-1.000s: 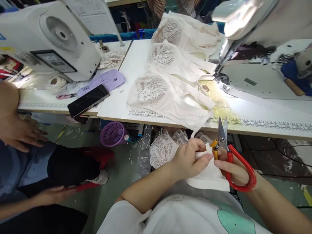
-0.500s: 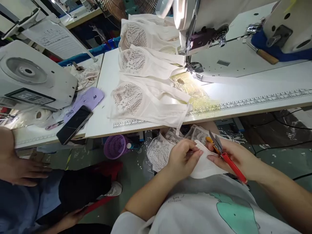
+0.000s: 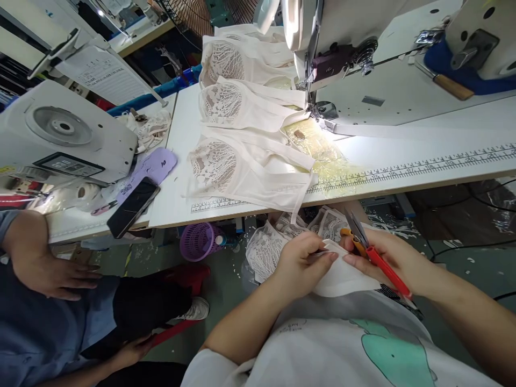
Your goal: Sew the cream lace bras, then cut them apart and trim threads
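Observation:
My left hand (image 3: 304,263) pinches the edge of a white fabric piece (image 3: 344,277) held over my lap. My right hand (image 3: 393,258) grips red-handled scissors (image 3: 368,250) whose blades point up and left at the top edge of that fabric. Both hands sit below the front edge of the white sewing table (image 3: 423,172). Lace pieces (image 3: 268,250) hang just behind my left hand. A chain of cream lace garments (image 3: 242,156) lies across the table toward the sewing machine (image 3: 334,48).
A second sewing machine (image 3: 64,131), a black phone (image 3: 133,207) and a purple card (image 3: 151,166) lie on the left table. Another person's hand (image 3: 50,271) rests on a lap at left. A purple basket (image 3: 199,242) stands on the floor.
The view tilted and shifted between the earliest frame and now. The scissors went from upright to slanted against the fabric edge. My hands stay together on the fabric.

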Demonstrator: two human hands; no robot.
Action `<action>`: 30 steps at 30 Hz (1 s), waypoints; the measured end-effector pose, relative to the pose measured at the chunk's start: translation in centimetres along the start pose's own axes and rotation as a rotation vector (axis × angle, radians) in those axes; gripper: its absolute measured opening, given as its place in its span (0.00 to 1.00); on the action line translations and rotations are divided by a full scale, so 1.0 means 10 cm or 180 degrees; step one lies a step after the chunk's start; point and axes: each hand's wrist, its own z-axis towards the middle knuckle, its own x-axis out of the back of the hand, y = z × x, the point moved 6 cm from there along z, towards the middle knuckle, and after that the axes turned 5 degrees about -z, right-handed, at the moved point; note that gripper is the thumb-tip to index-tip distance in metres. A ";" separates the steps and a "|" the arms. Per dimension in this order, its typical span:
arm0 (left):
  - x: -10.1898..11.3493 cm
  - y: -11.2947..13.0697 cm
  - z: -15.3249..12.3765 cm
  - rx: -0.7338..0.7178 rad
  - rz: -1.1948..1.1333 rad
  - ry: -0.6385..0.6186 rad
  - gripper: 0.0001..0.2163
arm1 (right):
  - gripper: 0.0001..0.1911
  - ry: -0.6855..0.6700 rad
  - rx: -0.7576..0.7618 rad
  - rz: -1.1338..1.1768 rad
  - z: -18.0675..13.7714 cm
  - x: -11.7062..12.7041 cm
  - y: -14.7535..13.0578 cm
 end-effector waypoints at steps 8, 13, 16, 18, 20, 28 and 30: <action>0.04 0.13 -0.01 -0.0420 -0.0079 -0.0130 0.02 | 0.14 -0.0305 -0.0658 0.0578 -0.03 0.09 0.18; -0.18 0.24 0.00 -0.0802 0.0417 -0.0653 0.03 | 0.11 -0.0595 -0.0984 -0.0436 0.03 0.06 0.19; -0.26 0.27 -0.03 -0.0971 0.0455 -0.0808 0.04 | 0.11 -0.0204 -0.1049 -0.0723 0.06 0.13 0.23; -0.24 0.21 -0.03 -0.0764 0.0314 -0.0657 0.03 | 0.12 -0.0097 -0.1036 -0.0786 0.05 0.16 0.26; -0.17 0.11 -0.02 -0.0436 0.0110 -0.0370 0.04 | 0.12 -0.0187 -0.0965 -0.0714 0.02 0.17 0.27; 0.00 -0.23 -0.08 0.0741 -0.0859 0.0442 0.13 | 0.23 0.0250 -0.0453 0.0964 -0.17 0.04 0.37; -0.01 -0.28 -0.11 0.0951 -0.0965 0.0528 0.14 | 0.20 0.0519 -0.0629 0.0819 -0.21 0.01 0.45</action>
